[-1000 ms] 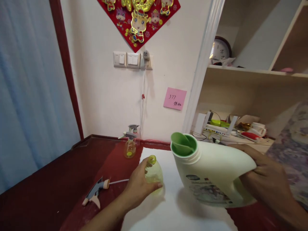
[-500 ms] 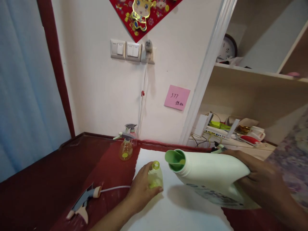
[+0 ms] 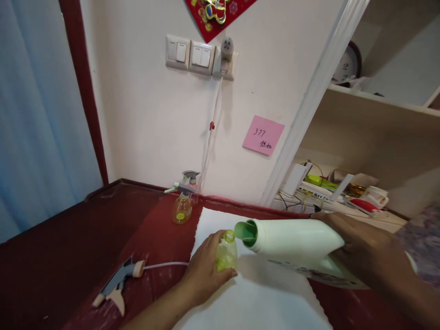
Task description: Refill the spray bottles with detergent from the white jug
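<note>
My left hand [image 3: 204, 270] is wrapped round a small clear bottle [image 3: 226, 252] with yellow-green liquid in it, standing open-topped on a white sheet [image 3: 254, 298]. My right hand [image 3: 357, 247] grips a large pale-green detergent jug [image 3: 295, 245], tipped nearly level. Its green spout [image 3: 245, 230] sits just right of the small bottle's mouth, almost touching it. A loose spray-trigger head with a white tube [image 3: 118, 284] lies on the red table to the left of my left hand.
A second small spray bottle [image 3: 182, 204] stands by the wall at the back of the dark red table [image 3: 68, 256]. A cable hangs from a wall socket [image 3: 225, 59]. Right of a white pillar, a shelf [image 3: 343, 192] holds a router, cables and clutter.
My right hand has tipped the jug further down, from tilted to nearly level, bringing its spout to the small bottle's mouth. My left hand has kept hold of the bottle.
</note>
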### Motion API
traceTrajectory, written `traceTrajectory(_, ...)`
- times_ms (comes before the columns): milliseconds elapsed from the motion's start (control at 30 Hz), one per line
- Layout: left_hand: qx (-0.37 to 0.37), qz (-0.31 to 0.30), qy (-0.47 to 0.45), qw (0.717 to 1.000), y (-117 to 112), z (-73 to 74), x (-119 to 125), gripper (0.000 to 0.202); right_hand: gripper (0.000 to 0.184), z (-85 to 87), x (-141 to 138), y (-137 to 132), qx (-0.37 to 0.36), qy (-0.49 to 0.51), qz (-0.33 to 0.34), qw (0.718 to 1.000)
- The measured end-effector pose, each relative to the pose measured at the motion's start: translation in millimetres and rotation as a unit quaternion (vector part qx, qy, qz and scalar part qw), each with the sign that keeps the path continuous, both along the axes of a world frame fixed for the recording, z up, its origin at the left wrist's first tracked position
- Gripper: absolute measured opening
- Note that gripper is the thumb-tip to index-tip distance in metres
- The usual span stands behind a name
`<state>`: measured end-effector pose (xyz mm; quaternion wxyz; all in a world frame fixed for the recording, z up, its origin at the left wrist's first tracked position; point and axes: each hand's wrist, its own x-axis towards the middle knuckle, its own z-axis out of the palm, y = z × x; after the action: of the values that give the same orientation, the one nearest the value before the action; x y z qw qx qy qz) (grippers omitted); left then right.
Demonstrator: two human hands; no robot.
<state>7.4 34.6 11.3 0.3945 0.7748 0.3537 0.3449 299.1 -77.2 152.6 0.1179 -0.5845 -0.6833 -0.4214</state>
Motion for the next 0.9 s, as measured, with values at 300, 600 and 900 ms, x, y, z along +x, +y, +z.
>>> traceTrajectory(300, 0.008, -0.004, -0.014, 1.0, 0, -4.1, 0, 0.078, 0.036, 5.8, 1, 9, -0.029, -0.057, 0.008, 0.998)
traceTrajectory(600, 0.019, -0.014, -0.019, 1.0, -1, -4.8, -1, 0.079, 0.036, 13.9, 0, 14, -0.044, -0.091, 0.019, 0.995)
traceTrajectory(900, 0.021, -0.012, -0.008, 1.0, 1, -3.8, 0, 0.078, 0.034, 16.1, 4, 20, -0.028, -0.116, 0.035, 0.992)
